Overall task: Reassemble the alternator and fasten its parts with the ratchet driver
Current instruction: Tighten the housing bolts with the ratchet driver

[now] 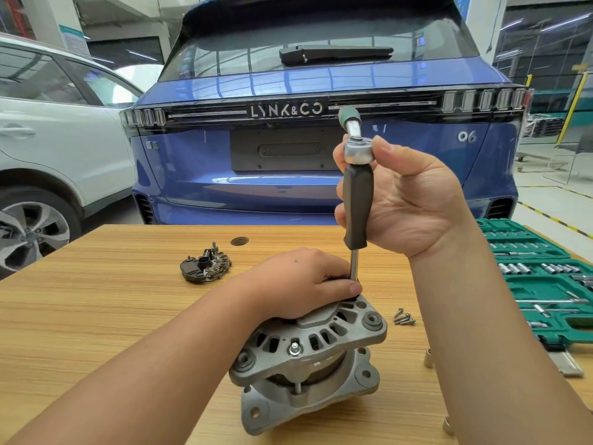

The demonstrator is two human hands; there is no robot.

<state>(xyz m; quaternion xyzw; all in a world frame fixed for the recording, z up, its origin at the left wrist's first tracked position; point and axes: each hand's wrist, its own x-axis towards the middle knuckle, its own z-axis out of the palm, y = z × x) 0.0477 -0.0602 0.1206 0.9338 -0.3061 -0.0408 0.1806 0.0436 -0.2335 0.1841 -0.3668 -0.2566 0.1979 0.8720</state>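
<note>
Head view, left to right: a white car (48,130) stands past the table's (96,300) far left corner, and a blue car (321,155) fills the space beyond the far edge. On the table, towards the far edge, a dark rectifier (205,266) lies apart from everything else, with a small dark disc (239,241) just behind it.

Your left hand (305,281) rests on top of the alternator (308,358), fingers curled and pinching the lower end of the driver's (357,200) metal shaft where it meets the housing. The alternator stands near the table's near edge, about mid-width.

Your right hand (407,200) holds the driver upright above the alternator, fingers and thumb wrapped loosely round the ratchet head at the top of the black handle, palm facing you.

Right of the alternator, a few screws (404,317) lie in a small heap on the table. Two sockets (428,358) stand nearer the near edge beside your right forearm. At the right edge sits an open green toolcase (529,252) with sockets and bits in its slots.
</note>
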